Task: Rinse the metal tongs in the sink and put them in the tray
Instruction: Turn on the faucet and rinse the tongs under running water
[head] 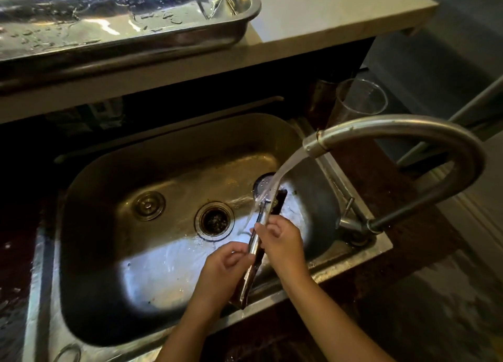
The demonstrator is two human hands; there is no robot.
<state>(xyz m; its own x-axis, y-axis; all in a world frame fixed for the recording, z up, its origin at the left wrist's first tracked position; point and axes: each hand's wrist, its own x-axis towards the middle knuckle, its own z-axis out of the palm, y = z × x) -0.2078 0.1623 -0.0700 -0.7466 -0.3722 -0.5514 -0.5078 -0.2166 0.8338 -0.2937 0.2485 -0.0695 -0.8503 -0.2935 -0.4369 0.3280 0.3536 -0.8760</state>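
Seen from the head camera, looking down into a steel sink [114,187], a person holds a pair of metal tongs [257,242] over the right half of the basin with both hands. The tongs' long axis runs from near the front rim, where the hinged end sits low, up and slightly rightward to the dark tips, which point away from the person and into the stream of water [280,175] falling from a curved faucet [424,136]. The left hand [220,272] is curled around the lower shaft, fingers wrapped on the metal; the right hand [283,242] pinches the upper shaft between thumb and fingers, just below the water. The drain [215,220] lies left of the tongs, with a smaller round fitting [148,205] farther left, and most of the basin's left side is open. On the pale counter [326,13] beyond the sink's far edge sits a wet metal tray [239,10]. A clear cup [359,100] stands behind the faucet.
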